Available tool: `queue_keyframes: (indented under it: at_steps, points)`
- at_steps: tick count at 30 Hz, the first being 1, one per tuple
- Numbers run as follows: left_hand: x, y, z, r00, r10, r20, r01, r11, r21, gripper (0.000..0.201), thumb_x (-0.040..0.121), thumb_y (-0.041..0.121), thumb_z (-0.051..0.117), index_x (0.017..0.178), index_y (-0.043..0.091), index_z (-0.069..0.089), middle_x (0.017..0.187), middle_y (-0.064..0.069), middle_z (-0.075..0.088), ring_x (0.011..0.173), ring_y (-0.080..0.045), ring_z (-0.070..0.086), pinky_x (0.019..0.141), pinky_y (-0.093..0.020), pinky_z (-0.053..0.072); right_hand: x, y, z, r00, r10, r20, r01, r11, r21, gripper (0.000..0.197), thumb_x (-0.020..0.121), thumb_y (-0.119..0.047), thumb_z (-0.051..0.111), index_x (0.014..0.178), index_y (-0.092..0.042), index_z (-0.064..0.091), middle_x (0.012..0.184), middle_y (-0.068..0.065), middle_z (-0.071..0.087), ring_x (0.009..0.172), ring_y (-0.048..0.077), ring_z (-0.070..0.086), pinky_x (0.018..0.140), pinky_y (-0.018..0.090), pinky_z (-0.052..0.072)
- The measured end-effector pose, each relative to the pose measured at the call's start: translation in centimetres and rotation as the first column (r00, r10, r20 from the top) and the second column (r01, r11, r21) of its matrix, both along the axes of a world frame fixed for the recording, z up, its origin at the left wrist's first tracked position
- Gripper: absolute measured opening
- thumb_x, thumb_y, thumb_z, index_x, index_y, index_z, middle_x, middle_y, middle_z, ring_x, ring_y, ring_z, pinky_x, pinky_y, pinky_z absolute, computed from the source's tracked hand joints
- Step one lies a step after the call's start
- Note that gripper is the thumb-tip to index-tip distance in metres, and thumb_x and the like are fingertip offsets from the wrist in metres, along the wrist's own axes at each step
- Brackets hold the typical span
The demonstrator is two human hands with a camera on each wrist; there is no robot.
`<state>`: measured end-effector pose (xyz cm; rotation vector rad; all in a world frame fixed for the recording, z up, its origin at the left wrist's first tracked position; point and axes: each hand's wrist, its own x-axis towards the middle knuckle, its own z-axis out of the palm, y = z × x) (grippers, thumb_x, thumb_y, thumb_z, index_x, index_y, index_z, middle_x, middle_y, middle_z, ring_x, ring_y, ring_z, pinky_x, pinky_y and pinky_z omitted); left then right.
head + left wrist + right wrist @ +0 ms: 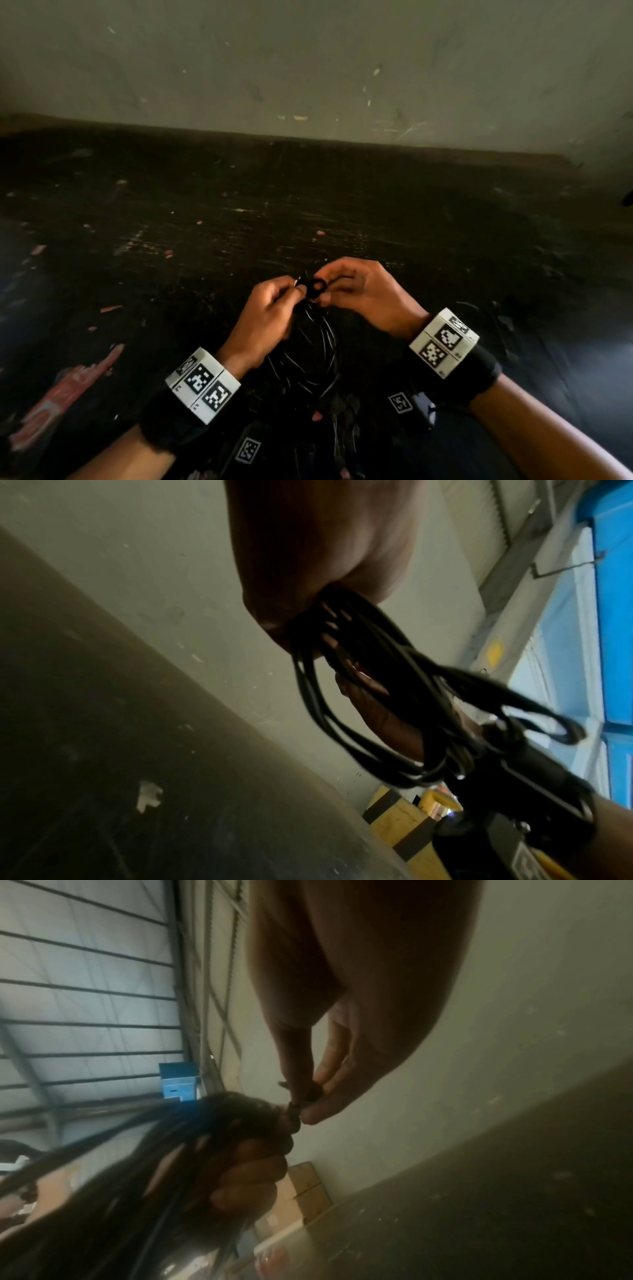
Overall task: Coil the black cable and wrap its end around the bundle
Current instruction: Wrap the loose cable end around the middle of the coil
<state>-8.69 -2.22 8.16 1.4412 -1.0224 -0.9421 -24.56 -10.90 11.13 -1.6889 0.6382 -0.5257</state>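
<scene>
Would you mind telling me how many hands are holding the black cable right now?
2. The left hand grips the coiled bundle of black cable; the right hand pinches the small wrapped part at the bundle's top.
</scene>
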Motion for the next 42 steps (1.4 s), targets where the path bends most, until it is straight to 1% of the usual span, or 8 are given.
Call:
queue_keyframes:
  at_steps: [5, 14, 18, 23, 29, 34, 37, 42]
  points:
    - [-0.1, 0.0, 1.3, 0.999, -0.052, -0.015, 0.051, 0.998, -0.034, 0.034, 0.094, 0.013, 0.052, 0.061, 0.021, 0.055, 0.04, 0.011, 0.034, 0.033, -0.003, 0.027, 0.035, -0.018, 0.02, -0.5, -0.7, 1.3, 0.999, 0.03, -0.02, -0.031, 0.998, -0.052, 0.036, 0.08, -0.002, 0.07, 0.112, -0.016, 0.063, 0.092, 0.003, 0.07, 0.079, 0.013, 0.069, 0.079, 0.029, 0.055]
    - [0.9, -0.1, 2.5, 0.995, 0.069, 0.075, -0.065, 0.996, -0.054, 0.033, 0.094, 0.028, 0.052, 0.062, 0.02, 0.05, 0.04, 0.009, 0.039, 0.038, -0.004, 0.035, 0.042, -0.023, 0.029, -1.0, 0.7, 4.9, 0.989, -0.131, 0.065, 0.144, 0.951, -0.274, 0.014, 0.075, -0.008, 0.075, 0.083, -0.009, 0.064, 0.088, 0.009, 0.073, 0.079, 0.018, 0.07, 0.073, 0.026, 0.057]
    - [1.1, -0.4, 2.9, 0.968, 0.194, 0.158, -0.188, 0.981, -0.048, 0.019, 0.092, 0.035, 0.053, 0.074, 0.028, 0.055, 0.056, 0.008, 0.049, 0.054, -0.009, 0.045, 0.056, -0.03, 0.036, -0.7, 3.0, 6.1, 0.993, 0.031, -0.115, -0.064, 0.954, -0.291, 0.018, 0.073, -0.013, 0.077, 0.084, -0.009, 0.064, 0.085, 0.009, 0.072, 0.074, 0.016, 0.069, 0.066, 0.025, 0.057]
    - [0.7, 0.2, 3.8, 0.953, 0.248, 0.173, -0.237, 0.968, -0.08, 0.008, 0.096, 0.025, 0.046, 0.103, 0.026, 0.051, 0.069, -0.001, 0.053, 0.053, -0.003, 0.049, 0.051, -0.021, 0.042, 1.8, 3.7, 2.7, 0.974, -0.134, -0.184, -0.023, 0.746, -0.665, 0.017, 0.073, -0.023, 0.077, 0.079, -0.02, 0.061, 0.083, -0.01, 0.059, 0.073, 0.004, 0.055, 0.061, 0.017, 0.046]
    - [1.2, 0.5, 4.1, 0.945, 0.266, 0.19, -0.242, 0.96, -0.139, 0.022, 0.098, 0.017, 0.043, 0.118, 0.025, 0.047, 0.082, 0.01, 0.058, 0.064, 0.018, 0.056, 0.055, -0.003, 0.042, 3.9, 3.8, 1.4, 0.98, -0.193, -0.054, 0.03, 0.408, -0.913, 0.017, 0.067, -0.008, 0.073, 0.078, -0.012, 0.062, 0.113, 0.009, 0.061, 0.102, 0.023, 0.057, 0.08, 0.031, 0.05]
    - [1.4, 0.6, 4.5, 0.946, 0.27, 0.177, -0.25, 0.96, -0.13, 0.03, 0.097, 0.024, 0.046, 0.126, 0.03, 0.042, 0.082, -0.004, 0.067, 0.072, -0.007, 0.063, 0.055, -0.014, 0.044, 4.5, 3.4, 1.5, 0.985, -0.164, -0.054, 0.015, 0.392, -0.92, 0.017, 0.068, -0.005, 0.067, 0.082, -0.01, 0.058, 0.101, 0.009, 0.064, 0.085, 0.024, 0.063, 0.059, 0.031, 0.054]
    - [1.3, 0.6, 4.5, 0.942, 0.284, 0.177, -0.259, 0.954, -0.149, 0.03, 0.097, 0.025, 0.047, 0.125, 0.03, 0.042, 0.076, -0.004, 0.068, 0.066, -0.006, 0.063, 0.054, -0.011, 0.045, 4.9, 3.6, 1.3, 0.979, -0.201, -0.023, 0.048, 0.345, -0.937, 0.009, 0.073, -0.009, 0.059, 0.082, -0.008, 0.059, 0.1, 0.01, 0.064, 0.085, 0.026, 0.061, 0.065, 0.035, 0.054]
    - [1.4, 0.1, 3.5, 0.963, 0.257, 0.078, -0.252, 0.965, -0.073, 0.03, 0.094, 0.034, 0.049, 0.123, 0.037, 0.044, 0.081, -0.002, 0.066, 0.068, -0.011, 0.06, 0.065, -0.031, 0.046, 5.3, 3.6, 1.2, 0.981, -0.196, -0.01, 0.054, 0.319, -0.946, 0.018, 0.08, -0.014, 0.047, 0.084, -0.007, 0.063, 0.101, 0.01, 0.067, 0.09, 0.026, 0.063, 0.071, 0.037, 0.055]
